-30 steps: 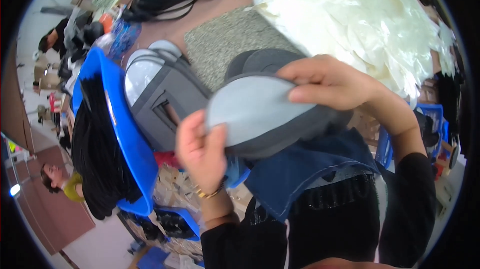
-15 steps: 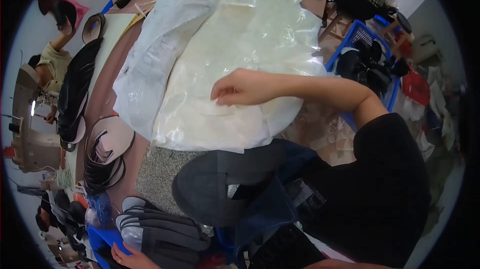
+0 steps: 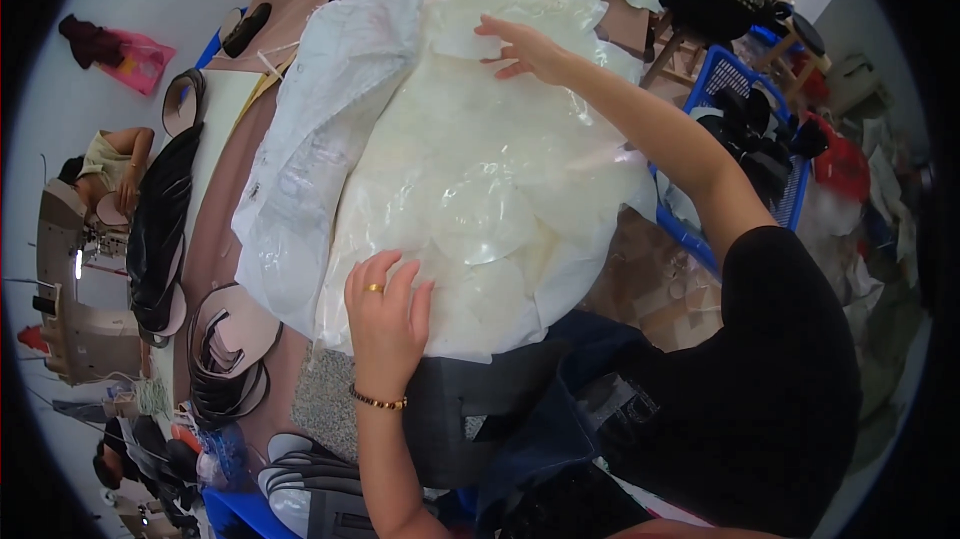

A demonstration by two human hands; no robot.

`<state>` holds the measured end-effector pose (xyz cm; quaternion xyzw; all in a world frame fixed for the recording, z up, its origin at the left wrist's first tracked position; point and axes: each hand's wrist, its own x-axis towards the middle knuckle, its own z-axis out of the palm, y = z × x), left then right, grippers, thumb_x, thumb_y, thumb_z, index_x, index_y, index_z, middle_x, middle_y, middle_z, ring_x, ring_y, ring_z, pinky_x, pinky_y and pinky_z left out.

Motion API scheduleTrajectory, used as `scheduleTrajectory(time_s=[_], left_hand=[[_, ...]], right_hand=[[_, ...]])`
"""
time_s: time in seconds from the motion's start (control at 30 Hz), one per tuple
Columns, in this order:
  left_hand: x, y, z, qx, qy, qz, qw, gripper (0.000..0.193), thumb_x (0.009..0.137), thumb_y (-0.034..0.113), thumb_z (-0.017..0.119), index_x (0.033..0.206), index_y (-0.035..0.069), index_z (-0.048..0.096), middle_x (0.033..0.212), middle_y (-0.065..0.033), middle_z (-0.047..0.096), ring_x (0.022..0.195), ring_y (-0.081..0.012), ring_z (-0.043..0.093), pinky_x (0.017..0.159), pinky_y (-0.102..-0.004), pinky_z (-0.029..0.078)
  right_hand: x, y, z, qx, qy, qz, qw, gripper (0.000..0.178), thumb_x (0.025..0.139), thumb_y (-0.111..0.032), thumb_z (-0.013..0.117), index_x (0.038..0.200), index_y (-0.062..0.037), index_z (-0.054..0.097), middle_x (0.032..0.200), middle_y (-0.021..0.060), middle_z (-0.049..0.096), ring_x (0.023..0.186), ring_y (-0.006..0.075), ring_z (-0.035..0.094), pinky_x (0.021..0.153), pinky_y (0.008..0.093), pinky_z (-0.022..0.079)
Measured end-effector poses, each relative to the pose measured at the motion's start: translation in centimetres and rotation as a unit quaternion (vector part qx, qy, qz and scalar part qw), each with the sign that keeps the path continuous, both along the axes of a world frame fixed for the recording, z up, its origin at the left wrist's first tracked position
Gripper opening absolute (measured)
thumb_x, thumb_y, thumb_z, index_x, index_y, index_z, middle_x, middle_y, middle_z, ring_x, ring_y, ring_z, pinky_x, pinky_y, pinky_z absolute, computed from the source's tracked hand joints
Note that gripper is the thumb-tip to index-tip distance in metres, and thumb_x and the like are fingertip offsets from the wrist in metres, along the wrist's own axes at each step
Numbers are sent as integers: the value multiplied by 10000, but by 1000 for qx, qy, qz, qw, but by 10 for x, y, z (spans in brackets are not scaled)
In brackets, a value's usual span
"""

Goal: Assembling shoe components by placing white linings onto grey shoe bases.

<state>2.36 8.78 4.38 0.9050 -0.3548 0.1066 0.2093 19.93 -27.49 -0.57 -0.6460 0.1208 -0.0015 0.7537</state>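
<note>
A pile of glossy, translucent cream-coloured sheets covers the table in front of me, with a crumpled white plastic sheet along its left side. My right hand hovers over or touches the far part of the pile, fingers stretched out and holding nothing I can see. At the near left corner, my left hand lies on or just above the sheets with its fingers spread. It wears a ring and a beaded bracelet. Below the pile's near edge is a dark grey cut piece, partly hidden by my left forearm.
Grey layered shoe pieces lie at the near left. Black and pink shoe pieces line the table's left side. A blue basket with black items stands at the right. At the far left, a person sits by a sewing machine.
My left hand has come from the grey shoe pieces at the lower left to the pile's near corner. My right hand has moved from its middle to its far part, fingers now extended.
</note>
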Motion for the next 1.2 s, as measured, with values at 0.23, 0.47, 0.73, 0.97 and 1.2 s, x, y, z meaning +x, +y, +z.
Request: scheduleTrajectory(time_s=[0.23,0.47,0.73,0.97,1.2], left_hand=[[113,-89,-27,-97,56,-61,992,265,824,114,669,1044,-20,606,1084,-190,605,1010,-360,571,886,-411,472],[239,-160,-56,-145,29,-28,989,323,842,43,587,1157,-24,558,1156,-228,592,1092,-373,569,943,-431,463],[289,-162,-64,-27,-1,-43,999,325,835,-33,498,1151,-1,567,1105,-223,613,1047,-367,595,890,-452,489],[287,-152,-74,-77,-50,-62,994,289,819,-46,496,1085,4,596,1114,-214,602,1002,-378,600,865,-443,495],[282,-154,-74,-62,-70,-5,996,144,821,-6,515,919,-1,621,1073,-199,590,971,-375,604,830,-442,516]], right_hand=[[29,-11,2,-311,-175,11,934,399,809,-148,692,1162,25,627,953,85,663,828,142,606,763,281,507],[33,-3,12,-250,-136,85,955,353,848,-131,663,1179,-14,630,951,34,643,794,85,576,700,237,492],[8,14,17,-197,-54,62,977,341,910,-202,641,1176,12,629,986,63,663,836,89,615,697,251,521],[0,11,-7,13,-29,-3,999,316,932,-197,614,1158,23,636,1007,70,672,843,123,648,708,245,537],[-26,-18,7,-77,-142,-80,984,345,951,-224,593,1190,24,596,1035,115,678,909,188,679,741,267,554]])
